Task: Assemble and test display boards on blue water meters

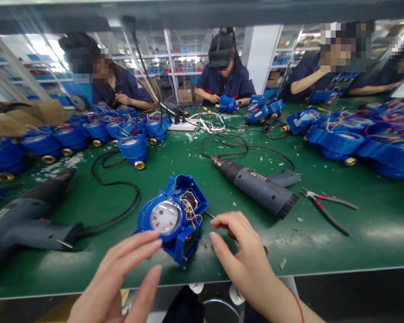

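Green matting covers the long desk (pixel 373 237), with shelving (pixel 185 49) behind it and a co-worker (pixel 224 74) seated opposite, handling a blue part. Blue meters (pixel 357 143) with brass ends and loose wires are massed along both sides, apparently kept together so that each batch stays within reach.

Nearest the person, a single blue meter (pixel 171 220) lies tilted on the mat, its white dial (pixel 165 217) and open wiring bay (pixel 189 201) turned up toward the wearer, a position that leaves both easy to see. The left hand (pixel 117 273) hovers at its lower edge with the fingers (pixel 134 244) extended and released, not clenched; whether the tips touch the housing is hard to tell. The right hand (pixel 245 260) curls just beside the meter, over a thin metal tool (pixel 208 214) with a red grip, mostly hidden under the palm. I cannot tell whether those fingers are grasping it.

Two heat guns (pixel 259 188) rest on either side, their cords trailing away, and pliers (pixel 326 208) lie open to the right, all seemingly set down for quick pickup. The meter's underside is hidden, the bay's wiring is too small to trace, and the frame cuts off both forearms.
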The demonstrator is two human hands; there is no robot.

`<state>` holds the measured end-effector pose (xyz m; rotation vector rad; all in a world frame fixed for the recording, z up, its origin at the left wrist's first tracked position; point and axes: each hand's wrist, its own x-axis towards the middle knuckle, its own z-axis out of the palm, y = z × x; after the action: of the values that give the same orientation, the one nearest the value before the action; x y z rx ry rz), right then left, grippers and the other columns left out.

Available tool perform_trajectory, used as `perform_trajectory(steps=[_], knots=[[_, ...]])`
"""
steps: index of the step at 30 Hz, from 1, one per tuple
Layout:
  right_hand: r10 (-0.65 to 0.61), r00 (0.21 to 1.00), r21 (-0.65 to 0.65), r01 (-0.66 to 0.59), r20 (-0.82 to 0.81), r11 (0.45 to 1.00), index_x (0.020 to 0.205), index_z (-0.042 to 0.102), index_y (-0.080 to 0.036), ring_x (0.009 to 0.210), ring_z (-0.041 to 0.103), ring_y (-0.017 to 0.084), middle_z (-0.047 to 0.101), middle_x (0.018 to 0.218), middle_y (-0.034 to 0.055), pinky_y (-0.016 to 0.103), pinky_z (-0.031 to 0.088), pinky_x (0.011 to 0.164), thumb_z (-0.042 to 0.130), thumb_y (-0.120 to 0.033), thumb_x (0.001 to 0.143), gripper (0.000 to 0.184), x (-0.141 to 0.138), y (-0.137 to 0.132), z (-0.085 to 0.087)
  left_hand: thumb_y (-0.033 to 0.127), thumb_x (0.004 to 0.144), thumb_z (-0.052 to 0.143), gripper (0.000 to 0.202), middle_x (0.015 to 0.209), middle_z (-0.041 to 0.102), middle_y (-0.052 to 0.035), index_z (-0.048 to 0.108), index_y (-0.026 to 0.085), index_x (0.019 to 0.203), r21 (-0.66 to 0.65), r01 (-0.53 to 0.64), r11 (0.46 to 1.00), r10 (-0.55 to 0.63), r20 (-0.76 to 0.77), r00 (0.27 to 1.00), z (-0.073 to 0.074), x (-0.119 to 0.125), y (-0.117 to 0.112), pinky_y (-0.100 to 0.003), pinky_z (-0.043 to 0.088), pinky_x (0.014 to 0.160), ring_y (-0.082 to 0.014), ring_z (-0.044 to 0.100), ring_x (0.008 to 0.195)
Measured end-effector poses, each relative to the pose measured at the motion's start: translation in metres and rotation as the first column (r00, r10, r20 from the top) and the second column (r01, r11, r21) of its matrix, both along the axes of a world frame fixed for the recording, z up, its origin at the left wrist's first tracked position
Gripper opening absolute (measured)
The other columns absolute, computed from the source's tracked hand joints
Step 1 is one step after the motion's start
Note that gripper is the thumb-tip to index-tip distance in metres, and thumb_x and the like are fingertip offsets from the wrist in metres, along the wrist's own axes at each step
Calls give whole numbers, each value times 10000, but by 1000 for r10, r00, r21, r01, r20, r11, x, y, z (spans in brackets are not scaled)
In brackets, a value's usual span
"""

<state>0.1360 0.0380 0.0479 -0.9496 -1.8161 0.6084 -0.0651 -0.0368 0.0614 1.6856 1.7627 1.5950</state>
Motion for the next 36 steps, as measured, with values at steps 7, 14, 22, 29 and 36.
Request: perform_trajectory(steps=[7,14,22,29,36], knots=[[47,999,-243,-46,-4,969,878,574,-182,900,522,224,610,912,48,353,385,819,614,-216,886,53,-38,34,-4,432,893,566,548,1367,538,-202,498,124,1341,-28,-70,997,46,-506,862,2,-8,71,-566,385,1099,-352,486,1310],[44,970,-400,-139,-238,906,779,485,-200,570,516,120,512,650,-31,234,416,557,445,-336,964,233,-27,46,-15,405,911,559,445,1262,629,-126,531,180,1295,-76,25,997,-61,-515,855,-5,-24,78,-464,488,1026,-287,604,1179],[35,970,-381,-128,-242,916,1002,580,-179,930,582,160,615,989,43,290,464,819,506,-213,914,120,-15,27,-21,148,813,691,421,1176,566,-75,579,238,1208,278,-156,948,226,-239,944,-21,-5,27,-434,463,986,-261,549,1145],[195,976,-347,-216,-95,913,1120,568,-180,1003,566,163,586,1115,53,315,454,891,546,-109,909,224,-16,19,-20,279,865,654,451,1244,561,-108,487,212,1279,-219,-103,970,72,-142,987,-75,24,-13,-458,414,1016,-282,554,1164],[172,921,-532,-347,-350,772,865,537,-170,651,475,104,505,753,-19,214,396,562,600,-276,876,123,-19,8,-18,448,796,732,606,1299,610,-136,466,213,1287,-350,-50,935,187,369,910,-60,46,-11,-424,434,1057,-274,591,1208]])
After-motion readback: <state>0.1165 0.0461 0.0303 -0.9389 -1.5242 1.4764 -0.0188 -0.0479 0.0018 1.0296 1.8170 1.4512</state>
